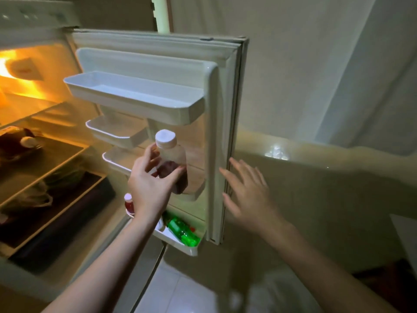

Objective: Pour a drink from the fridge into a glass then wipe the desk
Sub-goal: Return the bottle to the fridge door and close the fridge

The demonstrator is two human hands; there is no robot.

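Note:
The fridge door [222,114] stands open in front of me, with white shelves on its inner side. My left hand [150,185] grips a clear bottle [172,161] with a white cap and dark red drink in its lower half, holding it in front of a middle door shelf. My right hand [247,195] is spread open beside the door's outer edge, fingers apart, holding nothing. No glass or desk is in sight.
The bottom door shelf holds a green bottle [184,231] lying down and a small red bottle [129,203] with a white cap. The lit fridge interior [33,141] at left has shelves with dark items. A beige wall is at right, pale floor tiles below.

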